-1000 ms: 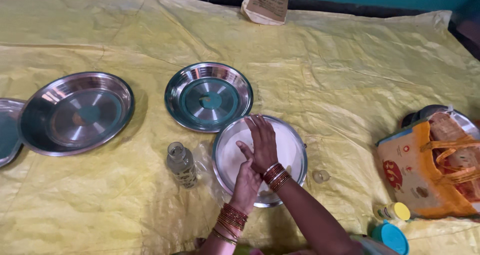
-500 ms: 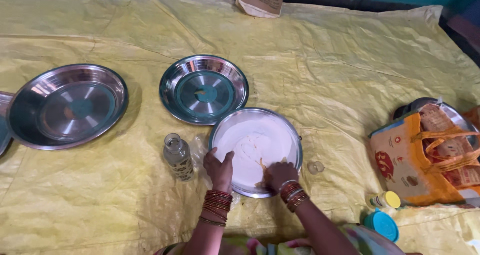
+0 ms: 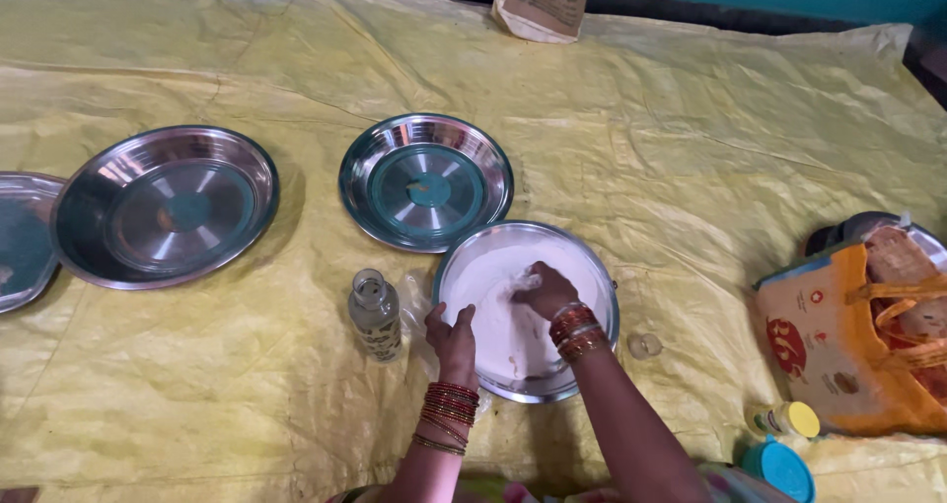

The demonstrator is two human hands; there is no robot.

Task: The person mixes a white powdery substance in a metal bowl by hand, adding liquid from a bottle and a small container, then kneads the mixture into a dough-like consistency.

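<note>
— Looking at the plate of flour (image 3: 473,276), where do the hands sit?

— The right hand (image 3: 548,290) is inside it, near the middle, fingers (image 3: 528,282) curled into a loose fist and buried in the white flour. The left hand (image 3: 453,331) is on the near-left rim, fingers bent over the edge, grasping it. Both wrists carry stacks of red and gold bangles (image 3: 449,412).

— And where is that plate?

— It lies flat on a crumpled yellow sheet (image 3: 691,148), close in front of the person. White flour covers most of its bottom.

— What stands around it?

— Just left of the plate, a small glass bottle (image 3: 375,315) stands upright, near the left hand but not touching it. Just beyond the plate, almost meeting its far rim, is an empty steel plate (image 3: 426,181). Further left of that is a larger steel plate (image 3: 165,205), and at the left edge of the view part of another steel dish (image 3: 22,239).

— Anything to the right?

— Just right of the plate of flour lies a small clear lid (image 3: 644,345) on the sheet. Well to the right is an orange bag (image 3: 858,340), with a yellow-capped jar (image 3: 789,419) and a blue lid (image 3: 779,467) in front of it. Far beyond the plate, at the sheet's far edge, sits a brown paper bag (image 3: 543,5).
</note>
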